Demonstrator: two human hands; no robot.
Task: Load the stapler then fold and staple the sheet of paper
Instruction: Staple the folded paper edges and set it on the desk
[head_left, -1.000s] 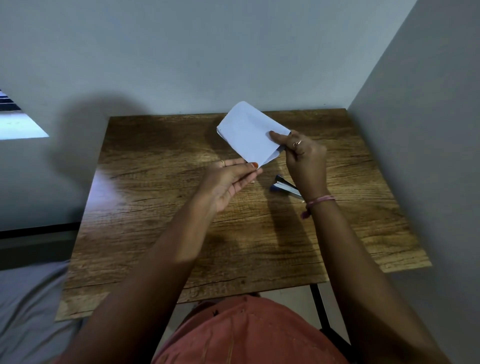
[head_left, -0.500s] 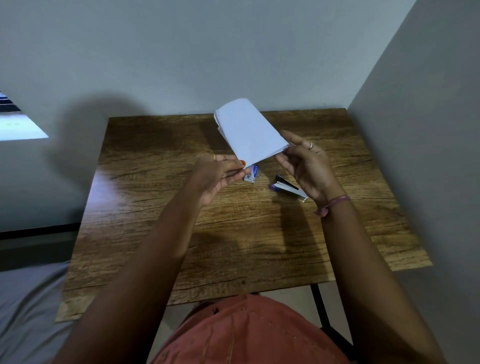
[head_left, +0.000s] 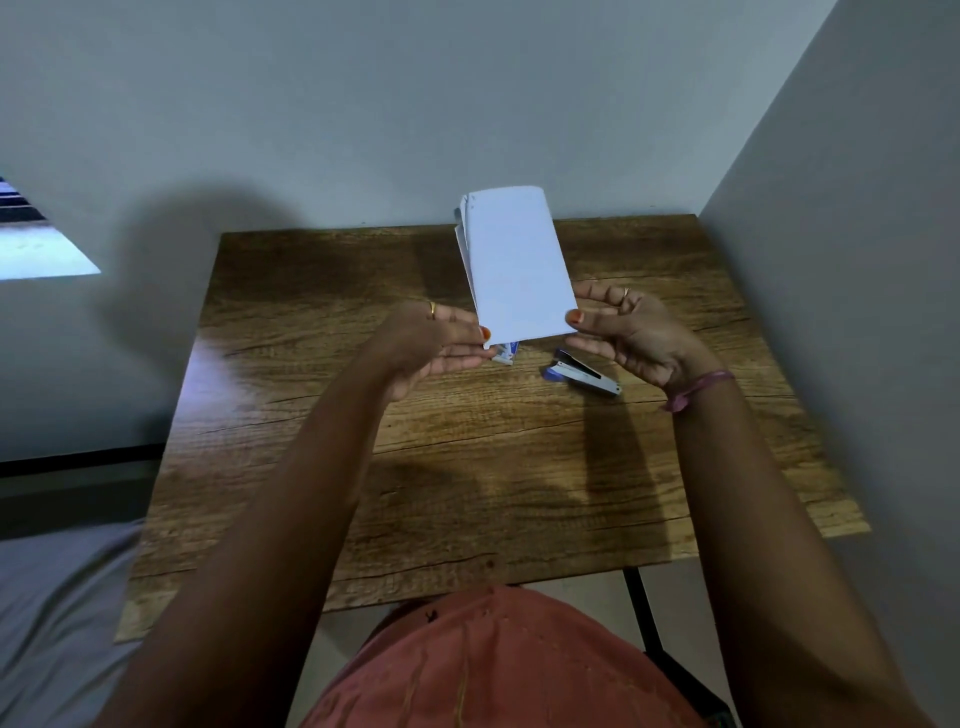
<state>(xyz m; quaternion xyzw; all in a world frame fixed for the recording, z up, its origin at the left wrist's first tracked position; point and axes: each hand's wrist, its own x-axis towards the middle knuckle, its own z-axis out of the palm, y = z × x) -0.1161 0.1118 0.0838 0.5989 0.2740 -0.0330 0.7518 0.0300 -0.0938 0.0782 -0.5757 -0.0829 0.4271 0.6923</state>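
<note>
A folded white sheet of paper (head_left: 514, 265) is held upright above the wooden table (head_left: 363, 467), its layers showing at the top left edge. My left hand (head_left: 436, 343) pinches its lower left corner and my right hand (head_left: 623, 332) pinches its lower right corner. A small blue and silver stapler (head_left: 584, 373) lies on the table just below my right hand, untouched. A small staple box (head_left: 506, 353) sits on the table under the paper's lower edge, partly hidden by it.
The table stands in a corner, with grey walls behind and on the right. A grey surface lies to the left of the table. My lap in red-orange cloth (head_left: 493, 665) is under the near edge, beside a black table leg (head_left: 641, 608).
The paper has turned from a slant to nearly upright. Both hands have shifted to grip its two lower corners, and the staple box has come into view beneath it.
</note>
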